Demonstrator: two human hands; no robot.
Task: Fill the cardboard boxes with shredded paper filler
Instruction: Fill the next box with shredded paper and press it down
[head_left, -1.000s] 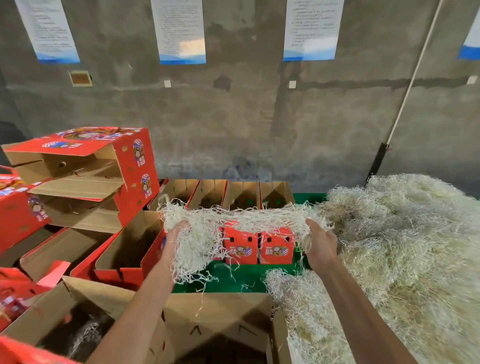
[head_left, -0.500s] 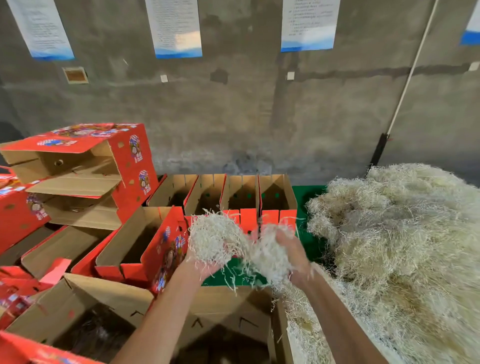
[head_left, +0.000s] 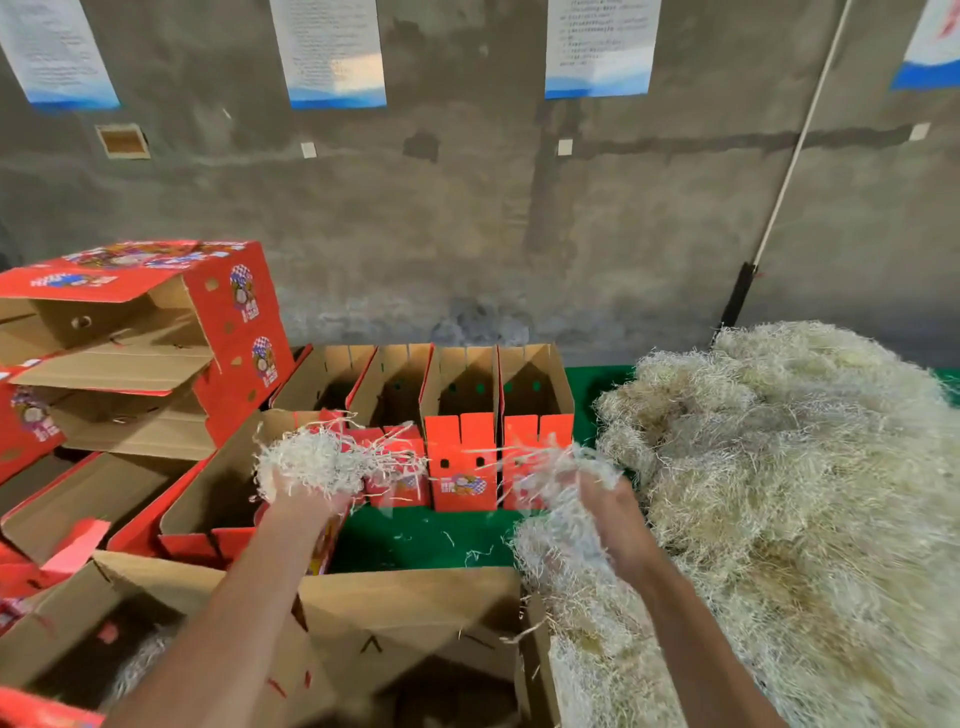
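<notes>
Left hand (head_left: 306, 496) grasps a wiry tuft of pale shredded paper filler (head_left: 311, 460); right hand (head_left: 610, 512) clutches another stringy clump above the corrugated cardboard box (head_left: 415, 597).

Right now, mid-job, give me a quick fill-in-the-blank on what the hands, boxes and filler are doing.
1. The left hand holds a clump of shredded ____.
2. The big filler pile lies on the person's ____ side.
3. The four open boxes in a row stand on a ____ surface.

Missing words: paper; right; green
</notes>
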